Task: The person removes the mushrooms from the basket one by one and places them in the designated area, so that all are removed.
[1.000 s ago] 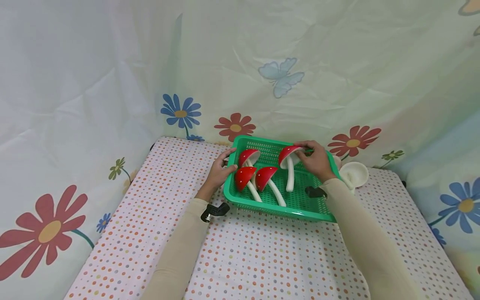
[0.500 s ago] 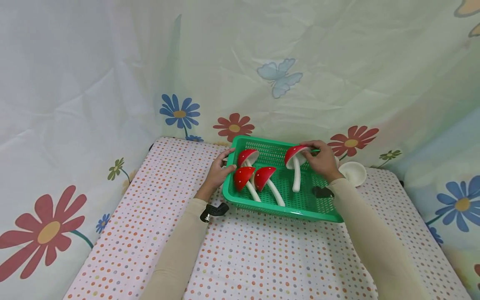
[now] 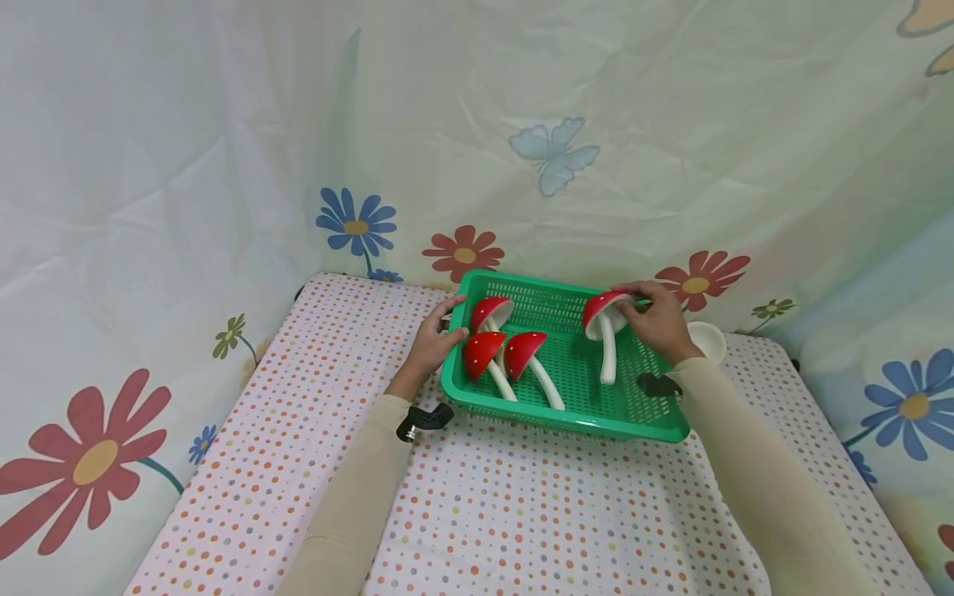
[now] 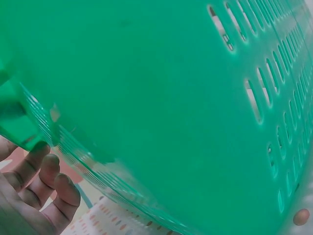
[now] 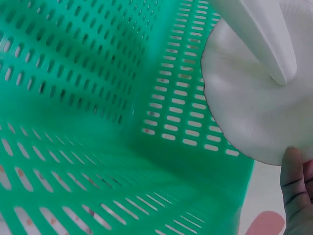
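A green slotted basket [image 3: 581,418] sits at the far middle of the dotted table. Three red-capped toy mushrooms lie in its left part: one [image 3: 492,312] at the back, two [image 3: 480,352] [image 3: 525,352] in front. My right hand [image 3: 659,319] grips the cap of another mushroom [image 3: 605,319] above the basket's right side, its white stem hanging down. In the right wrist view the white underside of that cap [image 5: 254,107] fills the top right, a fingertip [image 5: 296,186] on its edge. My left hand [image 3: 436,335] holds the basket's left rim; its curled fingers [image 4: 44,186] show beside the green wall [image 4: 161,107].
A white bowl-like thing [image 3: 708,339] lies behind the basket at the right. A flowered cloth backdrop [image 3: 224,165] hangs around the table. The table's near half [image 3: 537,513] is covered with a dotted cloth.
My right hand has carried the held mushroom to the right, from the basket's middle toward its right side. The left hand stays on the rim.
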Action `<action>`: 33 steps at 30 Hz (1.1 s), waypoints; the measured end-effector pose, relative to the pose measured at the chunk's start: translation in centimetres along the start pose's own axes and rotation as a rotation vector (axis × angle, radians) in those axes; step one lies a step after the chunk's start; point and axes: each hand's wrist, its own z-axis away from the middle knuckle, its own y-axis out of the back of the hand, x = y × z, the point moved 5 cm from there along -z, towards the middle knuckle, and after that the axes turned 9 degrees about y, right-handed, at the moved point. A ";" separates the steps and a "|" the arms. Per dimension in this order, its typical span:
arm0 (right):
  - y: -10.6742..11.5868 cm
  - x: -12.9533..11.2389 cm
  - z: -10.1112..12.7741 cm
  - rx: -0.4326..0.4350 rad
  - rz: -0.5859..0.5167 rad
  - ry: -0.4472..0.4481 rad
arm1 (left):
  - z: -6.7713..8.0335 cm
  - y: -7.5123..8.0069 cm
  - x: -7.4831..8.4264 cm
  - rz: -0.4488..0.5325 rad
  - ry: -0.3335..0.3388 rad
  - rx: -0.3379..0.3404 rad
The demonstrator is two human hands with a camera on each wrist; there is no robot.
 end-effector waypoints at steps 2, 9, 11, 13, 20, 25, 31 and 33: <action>0.2 0.0 0.0 -0.005 0.006 -0.008 | 0.2 0.0 0.4 -0.005 0.004 -0.016; 0.8 0.1 -0.1 0.015 0.017 0.016 | -0.1 0.0 -0.1 -0.006 -0.005 -0.003; 1.0 0.2 0.0 0.021 0.019 0.016 | -0.1 0.0 -0.1 -0.008 -0.008 0.008; 1.2 0.3 0.1 0.032 0.016 0.016 | 0.0 0.0 -0.1 -0.010 -0.007 0.014; 1.9 0.5 0.6 0.073 -0.001 0.016 | -0.1 0.0 -0.2 -0.001 0.000 0.009; 2.3 0.0 0.7 0.080 -0.023 0.014 | -0.1 0.0 -0.2 0.011 0.002 0.007; 2.9 0.3 0.6 0.090 -0.009 0.020 | -0.1 0.0 -0.2 0.005 0.001 0.015; 3.2 0.5 0.7 0.097 -0.013 0.026 | -0.1 0.0 -0.3 -0.001 -0.003 0.016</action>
